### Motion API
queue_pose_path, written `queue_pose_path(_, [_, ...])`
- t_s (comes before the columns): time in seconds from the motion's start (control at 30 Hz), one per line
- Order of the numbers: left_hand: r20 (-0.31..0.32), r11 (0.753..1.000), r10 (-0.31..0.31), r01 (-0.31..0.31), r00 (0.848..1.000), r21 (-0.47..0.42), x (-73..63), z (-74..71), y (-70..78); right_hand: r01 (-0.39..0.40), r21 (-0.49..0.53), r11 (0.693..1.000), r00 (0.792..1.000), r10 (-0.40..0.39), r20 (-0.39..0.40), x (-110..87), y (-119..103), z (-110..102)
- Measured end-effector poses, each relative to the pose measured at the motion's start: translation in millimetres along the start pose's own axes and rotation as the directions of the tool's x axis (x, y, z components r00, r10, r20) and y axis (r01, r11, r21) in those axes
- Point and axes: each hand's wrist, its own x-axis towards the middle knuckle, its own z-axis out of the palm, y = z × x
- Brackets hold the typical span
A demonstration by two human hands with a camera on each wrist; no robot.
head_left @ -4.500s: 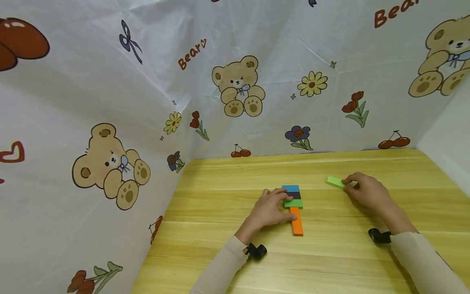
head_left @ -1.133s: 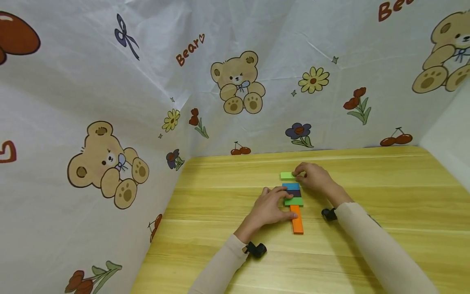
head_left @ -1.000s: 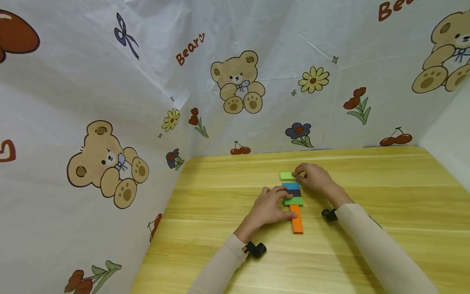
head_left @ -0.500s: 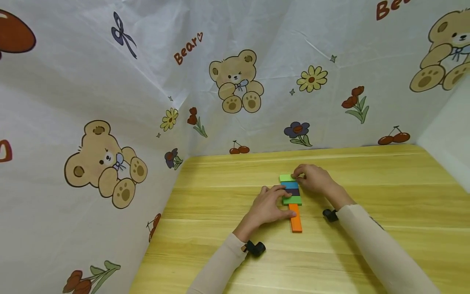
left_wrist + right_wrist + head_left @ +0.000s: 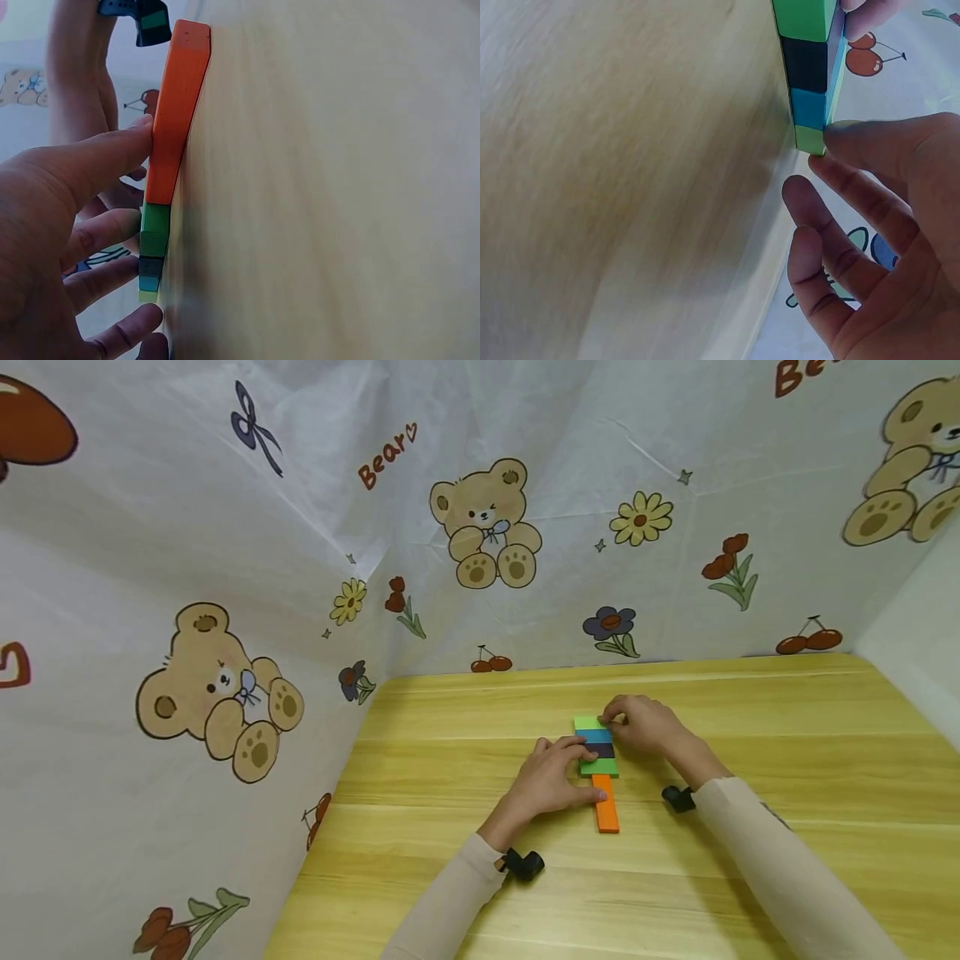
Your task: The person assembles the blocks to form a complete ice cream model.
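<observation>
Flat wooden blocks lie in a column on the table. A lime block (image 5: 587,723) is at the far end, flush against a blue block (image 5: 597,737). Then come a dark block (image 5: 603,750), a green block (image 5: 598,767) and, set lengthwise, an orange block (image 5: 607,814). My right hand (image 5: 647,724) pinches the right end of the lime block between thumb and index finger (image 5: 855,184); its other fingers are loosely bent. My left hand (image 5: 546,779) rests on the column with spread fingers, its thumb (image 5: 112,154) on the orange block and fingertips over the dark and green ones.
The pale wooden table (image 5: 450,860) extends around the column. A white cloth (image 5: 555,627) printed with bears and flowers hangs behind and to the left. Each wrist carries a small black camera, such as the left camera (image 5: 525,865).
The right hand has brought the lime block from the right to above the column, then drawn it nearer until it meets the blue block. The left hand has stayed in place.
</observation>
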Motion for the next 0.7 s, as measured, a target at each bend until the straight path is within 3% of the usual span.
queue_pose_path(0.17, [0.001, 1.0, 0.02, -0.02, 1.0, -0.005, 1.8, 3.1, 1.0, -0.019, 0.019, 1.0, 1.0, 0.019, -0.003, -4.3, 0.0, 0.0])
queue_pose_path(0.4, [0.012, 0.999, 0.04, -0.04, 0.999, 0.009, 4.5, 4.0, 1.7, 0.043, 0.016, 0.999, 0.999, -0.043, -0.024, -14.1, -3.6, 1.0])
queue_pose_path(0.7, [-0.039, 0.999, 0.046, -0.046, 0.998, -0.01, 6.4, 5.4, -5.9, 0.054, 0.061, 0.997, 0.997, -0.05, -0.06, -45.0, 2.6, -5.3])
